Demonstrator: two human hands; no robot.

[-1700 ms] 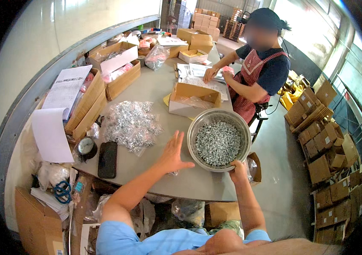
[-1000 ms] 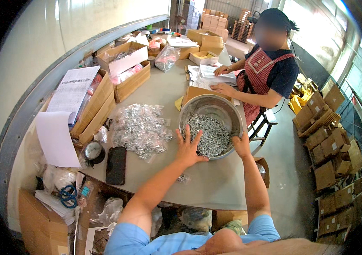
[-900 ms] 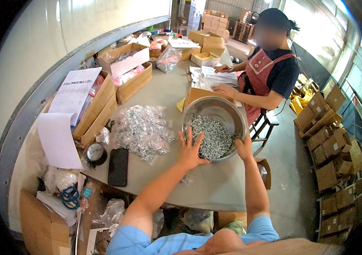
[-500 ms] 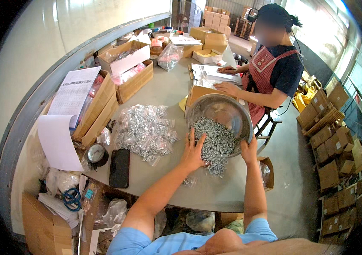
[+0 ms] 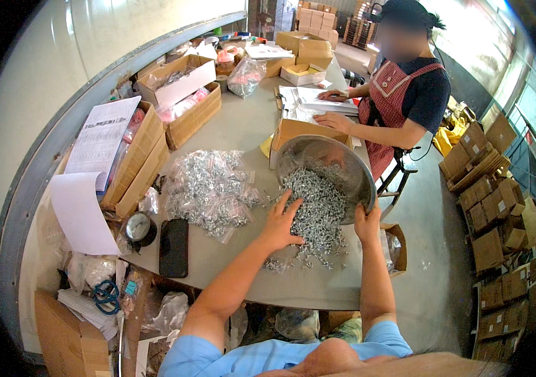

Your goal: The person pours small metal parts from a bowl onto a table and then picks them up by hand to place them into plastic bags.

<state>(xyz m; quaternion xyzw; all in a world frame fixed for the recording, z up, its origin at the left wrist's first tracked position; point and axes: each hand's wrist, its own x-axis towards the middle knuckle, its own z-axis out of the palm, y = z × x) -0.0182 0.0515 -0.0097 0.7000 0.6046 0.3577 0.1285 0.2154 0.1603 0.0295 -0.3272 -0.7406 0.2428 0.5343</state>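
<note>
A wide metal bowl (image 5: 357, 168) is tipped toward me on the table, and a heap of small silvery screws (image 5: 318, 210) spills from its lower rim onto the tabletop. My right hand (image 5: 367, 223) grips the bowl's right rim, thumb on the inside. Against the left side of the heap, my left hand (image 5: 280, 225) is open with fingers spread, touching the screws. Left of it lies a pile of clear plastic bags (image 5: 208, 195) filled with screws. A small bag (image 5: 275, 264) of screws rests on the table below my left hand.
Across the table (image 5: 233, 135), a seated person (image 5: 400, 94) in a red apron leans over papers. Open cartons (image 5: 193, 117) line the left edge. A black phone (image 5: 174, 248) and tape roll (image 5: 140, 229) lie near left. A small carton (image 5: 395, 248) stands at right.
The bowl is tipped further, and more screws have slid toward me onto the table, spreading out. My left hand has stayed beside the heap, its fingers still spread.
</note>
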